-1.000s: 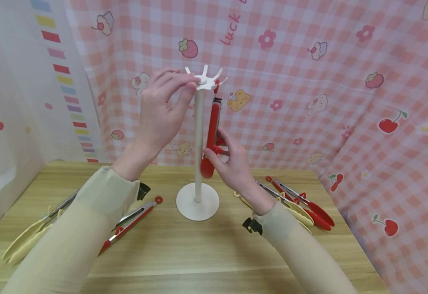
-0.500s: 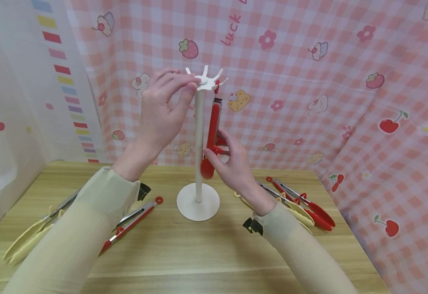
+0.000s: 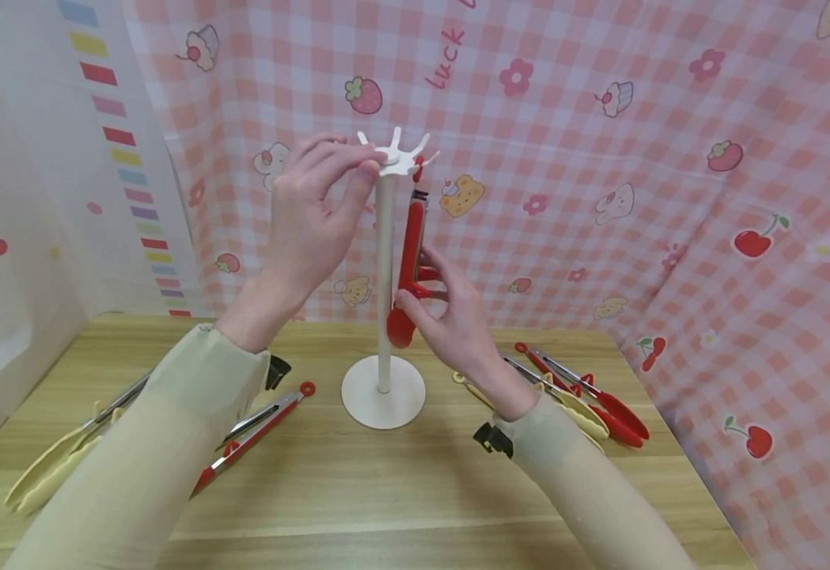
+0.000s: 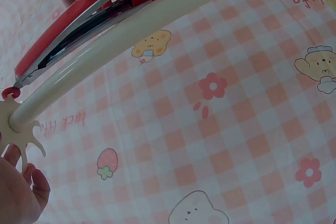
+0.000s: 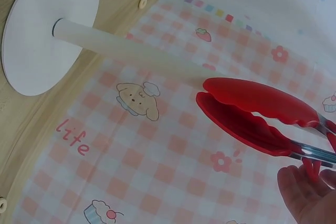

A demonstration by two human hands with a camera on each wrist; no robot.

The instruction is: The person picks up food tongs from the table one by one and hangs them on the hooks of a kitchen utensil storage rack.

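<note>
Right wrist | I see tongs, tips parted, before the stand; touching it, I can't tell | right hand against tongs, cropped | base on table | checked cloth behind

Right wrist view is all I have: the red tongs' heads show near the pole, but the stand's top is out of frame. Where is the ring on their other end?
Observer: In the head view, the ring of the red tongs is up at a prong of the white hook top; it looks looped on.
Operator: And the left hand?
Observer: The left hand pinches the hook top, on the side away from the tongs.
Operator: Anything on the right side of the table that I can't see?
Observer: Yes, a second red pair lies on the table there.
</note>
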